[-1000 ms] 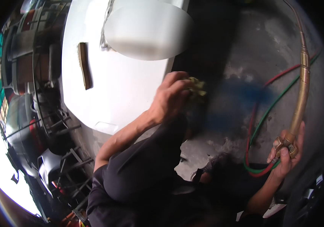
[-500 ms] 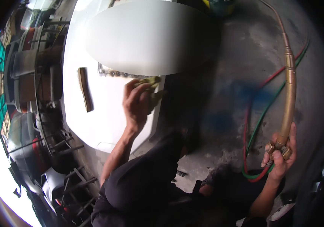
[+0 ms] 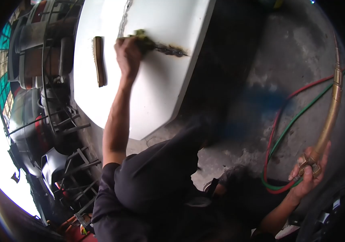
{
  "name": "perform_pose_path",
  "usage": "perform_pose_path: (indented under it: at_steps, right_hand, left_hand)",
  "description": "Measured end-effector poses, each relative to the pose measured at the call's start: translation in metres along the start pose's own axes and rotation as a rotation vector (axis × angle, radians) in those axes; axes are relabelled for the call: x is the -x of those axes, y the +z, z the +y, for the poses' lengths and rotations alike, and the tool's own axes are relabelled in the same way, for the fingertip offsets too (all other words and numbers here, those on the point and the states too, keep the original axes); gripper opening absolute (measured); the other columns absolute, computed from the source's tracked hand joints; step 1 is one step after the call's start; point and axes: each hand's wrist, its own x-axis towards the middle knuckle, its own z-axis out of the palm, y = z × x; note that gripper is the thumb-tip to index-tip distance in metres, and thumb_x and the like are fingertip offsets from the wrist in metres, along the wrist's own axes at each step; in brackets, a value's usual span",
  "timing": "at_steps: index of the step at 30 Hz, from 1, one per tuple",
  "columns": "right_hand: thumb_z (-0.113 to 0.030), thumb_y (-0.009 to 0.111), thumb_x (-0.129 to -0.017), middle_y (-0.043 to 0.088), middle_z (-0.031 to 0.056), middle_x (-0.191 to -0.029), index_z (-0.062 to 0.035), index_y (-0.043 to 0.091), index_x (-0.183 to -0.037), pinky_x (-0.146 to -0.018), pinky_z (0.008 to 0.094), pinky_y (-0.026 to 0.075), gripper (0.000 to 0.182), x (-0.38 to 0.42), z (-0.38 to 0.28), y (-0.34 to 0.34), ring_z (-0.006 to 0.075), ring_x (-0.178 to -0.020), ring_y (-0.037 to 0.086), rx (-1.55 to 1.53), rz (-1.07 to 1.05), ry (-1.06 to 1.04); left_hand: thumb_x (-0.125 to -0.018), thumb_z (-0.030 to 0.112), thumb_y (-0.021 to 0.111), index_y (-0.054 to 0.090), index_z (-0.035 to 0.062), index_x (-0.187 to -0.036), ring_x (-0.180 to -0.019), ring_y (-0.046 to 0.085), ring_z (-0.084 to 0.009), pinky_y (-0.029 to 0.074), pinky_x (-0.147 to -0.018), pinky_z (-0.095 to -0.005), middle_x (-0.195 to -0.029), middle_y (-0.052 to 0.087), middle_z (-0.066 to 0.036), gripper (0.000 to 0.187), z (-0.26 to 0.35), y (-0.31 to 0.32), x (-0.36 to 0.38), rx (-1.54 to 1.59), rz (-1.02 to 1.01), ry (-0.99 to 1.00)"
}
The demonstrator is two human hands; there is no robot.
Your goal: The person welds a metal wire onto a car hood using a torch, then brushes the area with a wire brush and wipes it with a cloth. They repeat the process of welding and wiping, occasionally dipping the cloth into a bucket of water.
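The left hand [image 3: 127, 50] clenched a rag [image 3: 143, 38] against the scorched seam [image 3: 171, 50] of the white panel [image 3: 156, 92], apparently wiping it, while the right hand [image 3: 309, 171] gripped the torch [image 3: 329, 121] aside, clear of the panel.

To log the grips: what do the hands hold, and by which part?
Left hand bunches a rag; right hand grips the torch at its valve end.

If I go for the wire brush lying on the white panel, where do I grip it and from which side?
Take the wire brush around the middle of its long wooden back, fingers across the narrow width, coming straight down from above. It lies flat on the white panel, clear of the left hand with its rag, so both long edges look free.
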Motion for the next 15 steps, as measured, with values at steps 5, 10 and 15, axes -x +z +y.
perform_pose_path:
  at_steps: [5,10,15]
  right_hand:
    - [-0.014,0.056,-0.092,0.060,0.0210,-0.105,0.0056,0.021,-0.163,-0.038,0.0212,0.045,0.082,0.003,-0.004,-0.001,0.0100,-0.051,0.052,0.010,0.001,-0.028]
    - [-0.012,0.058,-0.088,0.057,0.0199,-0.099,0.0064,0.023,-0.162,-0.037,0.0213,0.047,0.083,-0.004,-0.005,0.009,0.0114,-0.049,0.052,0.030,0.000,-0.034]
    - [-0.012,0.057,-0.088,0.057,0.0199,-0.099,0.0064,0.023,-0.162,-0.037,0.0209,0.047,0.083,0.000,-0.002,0.007,0.0110,-0.049,0.052,0.022,0.035,-0.001]
  left_hand:
    - [-0.091,0.009,0.067,0.076,0.0108,-0.116,-0.109,0.061,-0.0301,0.053,-0.093,-0.0392,-0.110,0.068,-0.011,0.027,-0.013,0.037,0.027,-0.255,0.042,0.393]
    - [-0.077,0.009,0.084,0.077,0.0129,-0.113,-0.102,0.064,-0.0298,0.058,-0.081,-0.0406,-0.115,0.065,-0.011,0.037,0.125,0.085,0.114,-0.011,-0.443,0.707]
    - [-0.075,0.001,0.079,0.073,0.0103,-0.118,-0.104,0.064,-0.0313,0.058,-0.082,-0.0407,-0.119,0.064,-0.015,0.044,0.150,0.068,0.147,0.026,-0.484,0.739]
